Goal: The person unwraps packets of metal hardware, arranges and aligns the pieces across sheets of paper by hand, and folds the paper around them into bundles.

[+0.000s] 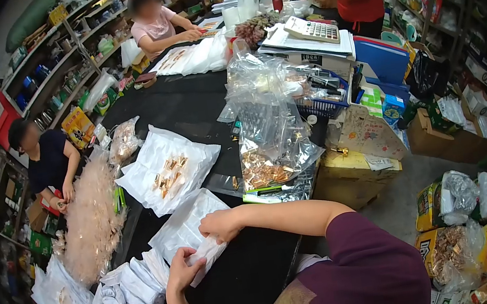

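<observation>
Near the front edge of the black table, a white paper sheet [181, 228] lies partly folded, with a white roll [209, 253] at its near side. My left hand [183, 272] grips the lower left end of the roll. The fingers of my right hand [221, 225] close on its upper right end. What the roll wraps is hidden. Beyond it, small gold-coloured pieces [171, 176] rest on another open white sheet [197, 153]. A pile of white wrapped bundles [137, 300] is at the lower left.
Clear bags of gold-coloured parts [267, 164] stand right of the sheets. Pale pink packets [94, 216] are heaped at left beside a seated person [48, 157]. Other people are farther back. A calculator [311, 29] tops papers. Cartons [447, 136] and bags are on the right.
</observation>
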The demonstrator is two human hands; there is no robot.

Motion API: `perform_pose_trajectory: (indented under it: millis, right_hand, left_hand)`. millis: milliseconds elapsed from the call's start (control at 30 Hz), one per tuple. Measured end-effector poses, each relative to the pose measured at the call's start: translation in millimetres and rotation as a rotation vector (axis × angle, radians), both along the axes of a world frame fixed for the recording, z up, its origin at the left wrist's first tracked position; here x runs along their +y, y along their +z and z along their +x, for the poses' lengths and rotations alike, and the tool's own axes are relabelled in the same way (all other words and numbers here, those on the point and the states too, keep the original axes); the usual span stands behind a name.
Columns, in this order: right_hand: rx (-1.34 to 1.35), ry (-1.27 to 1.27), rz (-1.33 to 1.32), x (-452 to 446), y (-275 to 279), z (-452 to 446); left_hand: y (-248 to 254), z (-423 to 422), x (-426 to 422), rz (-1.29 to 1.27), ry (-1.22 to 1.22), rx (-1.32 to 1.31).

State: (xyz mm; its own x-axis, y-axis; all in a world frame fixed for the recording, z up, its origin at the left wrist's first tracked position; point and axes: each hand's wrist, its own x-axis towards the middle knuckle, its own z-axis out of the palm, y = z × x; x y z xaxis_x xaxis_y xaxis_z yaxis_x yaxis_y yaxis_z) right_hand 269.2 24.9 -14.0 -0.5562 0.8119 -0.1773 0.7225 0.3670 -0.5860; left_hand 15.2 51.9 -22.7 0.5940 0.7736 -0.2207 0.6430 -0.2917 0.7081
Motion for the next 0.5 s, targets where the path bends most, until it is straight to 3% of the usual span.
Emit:
perform_pose_trajectory:
  millis: [167, 300, 500]
  right_hand:
    - [-0.005, -0.05, 0.004, -6.6, 9.3, 3.9]
    - [-0.096, -0.028, -0.016, -0.5, 8.8, 1.8]
    - [-0.16, -0.036, -0.004, -5.9, 19.3, 2.0]
  left_hand:
    - [-1.0, 0.6, 1.6, 0.16, -0.011, 0.055]
    - [13.2, 5.9, 0.8, 0.031, 0.016, 0.147]
    - [23.8, 9.0, -6.9, 0.041, 0.038, 0.19]
